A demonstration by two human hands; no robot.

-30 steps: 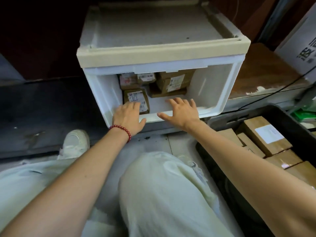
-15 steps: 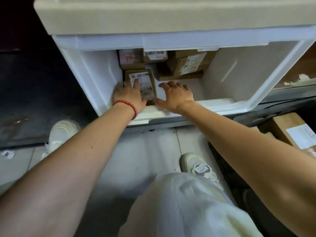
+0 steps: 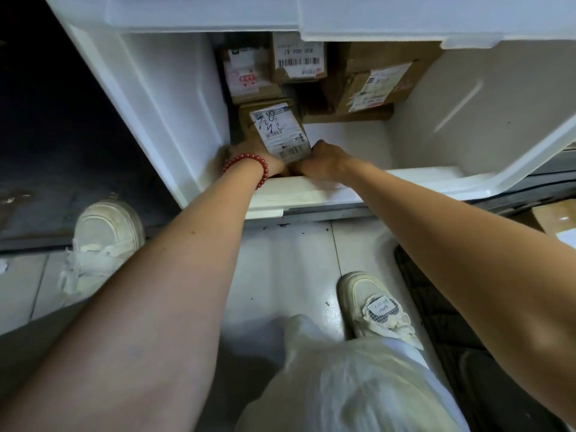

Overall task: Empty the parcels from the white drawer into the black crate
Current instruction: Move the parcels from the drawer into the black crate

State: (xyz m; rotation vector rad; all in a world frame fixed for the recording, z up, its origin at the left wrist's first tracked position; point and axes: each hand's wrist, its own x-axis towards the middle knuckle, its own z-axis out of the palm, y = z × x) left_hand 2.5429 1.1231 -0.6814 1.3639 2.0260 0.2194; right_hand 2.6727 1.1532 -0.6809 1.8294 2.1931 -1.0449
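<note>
The white drawer (image 3: 420,182) stands open in front of me, with several cardboard parcels inside. The nearest small parcel (image 3: 277,129), brown with a white label, sits at the front left. My left hand (image 3: 249,157), with a red bead bracelet at the wrist, grips its left near corner. My right hand (image 3: 324,160) grips its right near corner. Both hands are inside the drawer, just behind the front wall. More parcels (image 3: 374,79) are stacked at the back. The black crate (image 3: 442,307) lies at the right edge, mostly behind my right arm.
A boxed parcel (image 3: 558,219) shows at the far right edge in the crate. My two white shoes (image 3: 103,241) stand on the tiled floor below the drawer. A dark low surface runs along the left.
The camera has come closer to the drawer. Both hands went from lying flat beside the small parcel to gripping its near end, the fingers now curled round it.
</note>
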